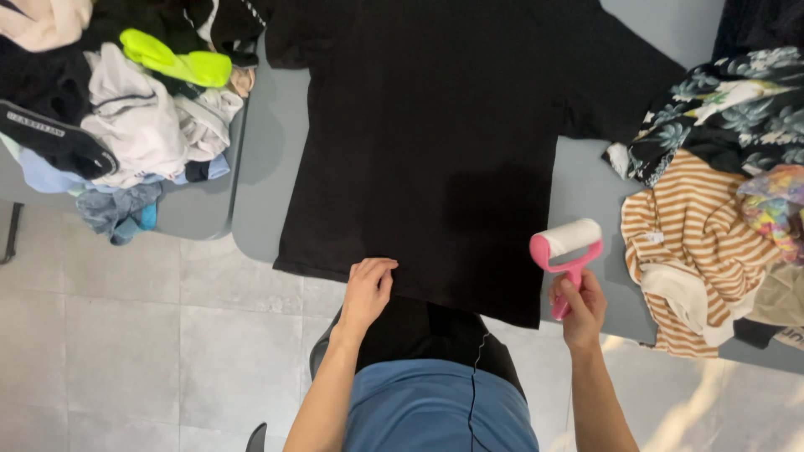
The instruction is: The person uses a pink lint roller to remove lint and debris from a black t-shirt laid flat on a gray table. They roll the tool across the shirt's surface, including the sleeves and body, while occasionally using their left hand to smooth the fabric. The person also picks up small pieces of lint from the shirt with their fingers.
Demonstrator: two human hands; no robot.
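Item: black T-shirt (435, 142), laid flat on a grey table (260, 167), hem toward the person and hanging slightly over the near edge.

Left hand (367, 291): fingers curled down onto the hem, pinning or pinching the fabric; which of the two cannot be told.

Right hand (579, 311): clenched round the pink handle of a lint roller (567, 244), white roll uppermost, held just beside the shirt's right edge, above the table and not touching cloth.

Adjacent: striped orange-and-white garment (687, 251) and floral dark garment (729, 109) piled at right; mixed laundry heap (134, 109) with a neon-yellow piece (176, 60) at left, on a second table.

Risks, as judged: the sticky roll could drag and bunch the shirt if the hem is held loosely; the overhanging hem could slide off toward the floor; a wide stroke could snag the striped garment nearby.

Room: the shirt's middle lies open; the bare table strip at right is narrow, the strip at left wider.
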